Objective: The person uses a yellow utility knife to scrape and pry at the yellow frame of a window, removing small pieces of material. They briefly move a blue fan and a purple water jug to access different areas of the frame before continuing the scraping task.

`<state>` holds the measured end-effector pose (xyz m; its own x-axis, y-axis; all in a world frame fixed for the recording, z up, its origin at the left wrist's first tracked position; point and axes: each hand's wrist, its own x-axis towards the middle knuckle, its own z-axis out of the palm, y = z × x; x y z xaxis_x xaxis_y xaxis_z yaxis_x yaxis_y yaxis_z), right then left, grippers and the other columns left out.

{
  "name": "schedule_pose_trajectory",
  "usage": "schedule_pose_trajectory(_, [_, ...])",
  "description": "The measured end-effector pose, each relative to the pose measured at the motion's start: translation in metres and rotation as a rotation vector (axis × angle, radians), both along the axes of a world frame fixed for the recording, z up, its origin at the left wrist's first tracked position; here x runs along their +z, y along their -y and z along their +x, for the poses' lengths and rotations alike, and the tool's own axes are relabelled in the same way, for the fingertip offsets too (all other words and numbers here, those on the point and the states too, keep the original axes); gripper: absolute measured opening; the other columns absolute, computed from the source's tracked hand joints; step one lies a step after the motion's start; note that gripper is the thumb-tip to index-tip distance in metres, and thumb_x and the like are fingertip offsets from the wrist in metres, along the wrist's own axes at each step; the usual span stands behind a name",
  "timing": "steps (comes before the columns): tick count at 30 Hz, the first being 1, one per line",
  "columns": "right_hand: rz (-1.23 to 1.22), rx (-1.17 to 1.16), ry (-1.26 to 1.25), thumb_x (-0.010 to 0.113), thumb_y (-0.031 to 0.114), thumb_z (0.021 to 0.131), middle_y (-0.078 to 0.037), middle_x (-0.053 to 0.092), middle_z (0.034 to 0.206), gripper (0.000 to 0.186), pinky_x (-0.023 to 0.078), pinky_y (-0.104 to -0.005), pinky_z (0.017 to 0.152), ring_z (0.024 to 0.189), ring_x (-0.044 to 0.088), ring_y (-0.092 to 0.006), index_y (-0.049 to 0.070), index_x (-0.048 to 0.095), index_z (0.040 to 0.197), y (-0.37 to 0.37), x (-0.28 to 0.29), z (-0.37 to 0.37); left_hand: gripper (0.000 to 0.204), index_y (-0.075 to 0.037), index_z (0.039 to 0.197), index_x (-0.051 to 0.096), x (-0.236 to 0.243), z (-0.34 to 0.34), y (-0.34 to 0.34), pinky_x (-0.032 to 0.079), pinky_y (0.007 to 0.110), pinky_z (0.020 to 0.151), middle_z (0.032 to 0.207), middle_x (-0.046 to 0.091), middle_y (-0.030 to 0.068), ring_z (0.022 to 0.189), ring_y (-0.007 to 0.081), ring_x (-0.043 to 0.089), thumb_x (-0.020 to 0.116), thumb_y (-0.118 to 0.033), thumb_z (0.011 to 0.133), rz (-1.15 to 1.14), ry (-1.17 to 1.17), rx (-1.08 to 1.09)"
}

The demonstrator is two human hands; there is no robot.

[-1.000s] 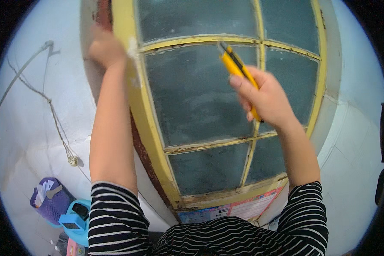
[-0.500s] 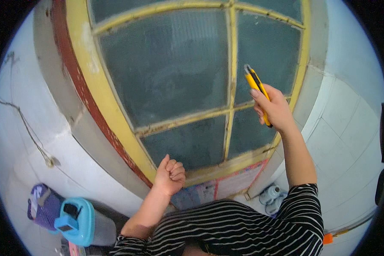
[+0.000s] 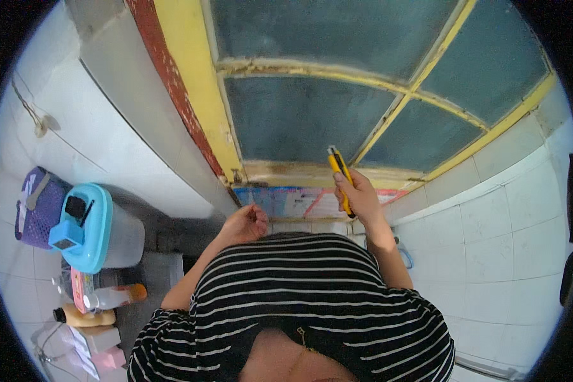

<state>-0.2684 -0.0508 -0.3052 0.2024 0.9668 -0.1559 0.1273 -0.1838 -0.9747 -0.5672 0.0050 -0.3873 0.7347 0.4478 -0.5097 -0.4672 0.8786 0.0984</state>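
A yellow utility knife point(image 3: 337, 162) with a black slider stands nearly upright in my right hand point(image 3: 363, 197), tip pointing up and slightly left. My fingers wrap round its handle and the thumb lies along its side. Whether any blade sticks out is too small to tell. In front of the knife stands a yellow-framed door with dark glass panes point(image 3: 305, 118), its paint worn and chipped. My left hand point(image 3: 247, 223) is held low by my body, near the door's lower left corner, fingers curled in with nothing seen in them.
A red-brown strip point(image 3: 175, 83) edges the door on the left. Further left are a light-blue-lidded bin point(image 3: 99, 210), a purple basket point(image 3: 35, 219), a blue box point(image 3: 65, 235) and several bottles, one with an orange end point(image 3: 118, 296). White tiles point(image 3: 496, 223) cover the right wall.
My view has tipped downward, showing more of my shirt and the bottles at left. Both hands are now closer to my body; the knife stays in my right hand.
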Motion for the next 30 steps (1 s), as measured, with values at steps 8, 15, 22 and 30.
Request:
schedule_pose_trajectory(8, [-0.238,0.192,0.300,0.059,0.039,0.092,-0.009,0.063,0.069,0.039,0.050,-0.0329,0.053,0.056,0.063,-0.0182,0.001,0.058,0.104,0.011,-0.048,-0.036,0.022,0.002,0.112,0.056,-0.046,-0.021,0.004,0.050,0.025,0.071,0.090,0.058,0.0056,0.078,0.0164,0.056,0.047,-0.014,0.100,0.152,-0.281,0.186])
schedule_pose_trajectory(15, [-0.150,0.229,0.377,0.059,0.043,0.089,-0.018,0.066,0.082,0.044,0.050,-0.0449,0.069,0.074,0.065,-0.0332,0.002,0.059,0.106,0.022,-0.112,-0.029,0.033,0.004,0.131,0.047,-0.045,-0.020,0.003,0.051,0.028,0.082,0.107,0.056,0.0098,0.090,0.0185,0.057,0.047,-0.005,0.098,0.047,-0.262,0.259])
schedule_pose_trajectory(22, [-0.028,0.154,0.509,0.065,0.032,0.089,-0.009,0.063,0.069,0.033,0.050,-0.0330,0.057,0.060,0.063,-0.0183,0.001,0.059,0.098,0.038,-0.117,-0.027,0.039,0.002,0.130,0.048,-0.072,-0.024,-0.017,0.050,0.029,0.080,0.103,0.056,0.0088,0.093,0.0185,0.056,0.055,-0.001,0.092,0.222,-0.159,0.044])
schedule_pose_trajectory(30, [-0.049,0.045,0.582,0.067,0.035,0.087,-0.011,0.064,0.070,0.035,0.050,-0.0351,0.058,0.062,0.064,-0.0225,0.001,0.060,0.095,0.073,-0.117,-0.033,0.046,0.003,0.137,0.040,-0.064,-0.009,-0.025,0.050,0.030,0.088,0.122,0.051,0.0110,0.103,0.0211,0.056,0.038,0.010,0.091,0.098,-0.149,-0.046])
